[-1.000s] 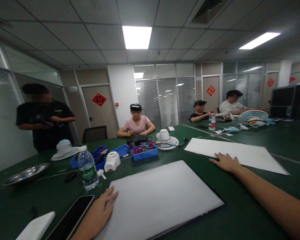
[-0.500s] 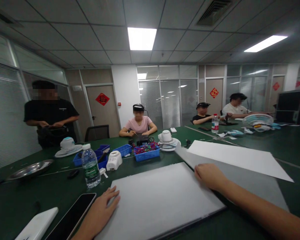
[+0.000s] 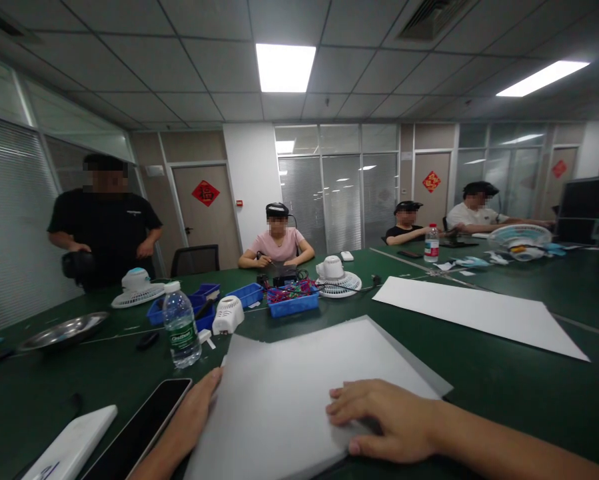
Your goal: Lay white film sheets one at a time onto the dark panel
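A large white sheet [image 3: 289, 373] lies over the stack in front of me, its left edge lifted and slightly curled. My right hand [image 3: 379, 417] rests palm down near the sheet's lower right, fingers stretched out. At the left edge is my left hand [image 3: 202, 400], its fingertips mostly hidden behind the sheet, so its grip is unclear. A black phone [image 3: 142, 427] lies beside my left wrist. Farther right on the table lies a separate white sheet [image 3: 474, 317].
A water bottle [image 3: 180, 327], a white device [image 3: 72, 447], a metal tray [image 3: 64, 331], a white housing [image 3: 228, 315], a blue bin of wires [image 3: 293, 305] and fan parts [image 3: 338, 280] stand on the green table [image 3: 504, 407]. Several people are around it.
The grey-white sheet that lay folded out to the right now covers the stack. My right hand has let go of its edge, opened and moved left and nearer. My left fingers have slipped behind the sheet's edge.
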Demonstrator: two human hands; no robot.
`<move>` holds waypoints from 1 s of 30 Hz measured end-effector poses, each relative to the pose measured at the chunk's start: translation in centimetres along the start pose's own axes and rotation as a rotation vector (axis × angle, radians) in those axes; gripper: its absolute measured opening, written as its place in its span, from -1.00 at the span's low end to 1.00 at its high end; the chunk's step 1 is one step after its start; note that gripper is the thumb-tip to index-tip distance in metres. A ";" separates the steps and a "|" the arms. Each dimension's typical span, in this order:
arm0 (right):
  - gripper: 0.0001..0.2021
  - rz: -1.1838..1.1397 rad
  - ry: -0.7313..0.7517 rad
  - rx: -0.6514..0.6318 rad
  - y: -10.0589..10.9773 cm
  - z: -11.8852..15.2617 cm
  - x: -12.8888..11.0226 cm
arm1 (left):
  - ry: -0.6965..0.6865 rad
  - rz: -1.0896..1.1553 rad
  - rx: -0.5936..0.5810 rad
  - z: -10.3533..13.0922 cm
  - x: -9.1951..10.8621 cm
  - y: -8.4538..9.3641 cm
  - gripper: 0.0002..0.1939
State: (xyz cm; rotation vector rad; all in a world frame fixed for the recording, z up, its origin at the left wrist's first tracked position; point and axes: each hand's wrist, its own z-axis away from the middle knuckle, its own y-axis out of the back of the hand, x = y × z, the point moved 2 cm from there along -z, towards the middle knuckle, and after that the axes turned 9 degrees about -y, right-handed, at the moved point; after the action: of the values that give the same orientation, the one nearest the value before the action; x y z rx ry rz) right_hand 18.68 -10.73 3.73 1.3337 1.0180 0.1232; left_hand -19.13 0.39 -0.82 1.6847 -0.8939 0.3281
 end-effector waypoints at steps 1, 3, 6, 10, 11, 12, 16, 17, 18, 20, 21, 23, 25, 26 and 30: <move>-0.53 -0.011 -0.002 -0.009 0.1 0.2 0.2 | 0.031 0.000 -0.007 0.0 0.1 0.1 -0.24; -0.54 -0.039 -0.003 -0.019 0.0 0.5 0.3 | 0.065 -0.015 0.010 -0.1 0.4 0.1 -0.27; -0.46 -0.070 0.031 -0.039 -0.3 0.6 0.2 | 0.064 -0.069 0.021 -0.3 0.9 -0.3 -0.32; -0.51 0.106 -0.070 0.102 1.5 0.3 4.6 | 0.030 -0.156 0.043 -0.7 0.9 -1.0 -0.18; -0.52 0.206 -0.161 0.194 2.6 0.4 6.7 | 0.029 -0.164 0.043 -0.7 0.7 -1.2 -0.13; -0.51 0.278 -0.262 0.275 3.8 0.9 9.2 | 0.031 -0.170 0.040 -0.8 0.5 -1.3 -0.09; -0.41 0.438 -0.636 0.451 9.0 5.3 18.6 | 0.028 -0.215 0.034 -0.9 -0.7 -1.6 -0.06; -0.38 0.469 -0.739 0.475 10.0 6.8 20.4 | 0.014 -0.233 0.034 -0.9 -1.0 -1.6 -0.07; -0.35 0.496 -0.842 0.492 10.8 8.2 21.8 | -0.005 -0.252 0.035 -0.9 -1.2 -1.6 -0.09; -0.32 0.540 -1.013 0.498 11.6 10.3 23.5 | -0.040 -0.288 0.026 -0.8 -1.4 -1.5 -0.13; -0.31 0.566 -1.075 0.492 11.7 10.8 23.9 | -0.051 -0.302 0.014 -0.8 -1.4 -1.5 -0.15; -0.35 0.634 -1.146 0.474 11.5 11.0 23.9 | -0.061 -0.314 -0.013 -0.6 -1.4 -1.3 -0.20; -0.46 0.715 -1.161 0.452 10.9 10.0 23.1 | -0.073 -0.311 -0.032 -0.5 -1.4 -1.2 -0.24; -0.53 0.751 -1.154 0.438 10.5 9.3 22.4 | -0.080 -0.307 -0.036 -0.4 -1.4 -1.0 -0.26; -0.70 0.837 -1.027 0.402 8.6 5.9 18.3 | -0.099 -0.286 -0.027 -0.2 -1.7 -0.6 -0.32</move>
State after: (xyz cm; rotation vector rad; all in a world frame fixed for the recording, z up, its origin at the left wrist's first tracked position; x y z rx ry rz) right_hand 37.26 -1.47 0.47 1.8072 -0.4325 -0.1483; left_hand -19.77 1.26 -2.28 1.7879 -0.7119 0.0393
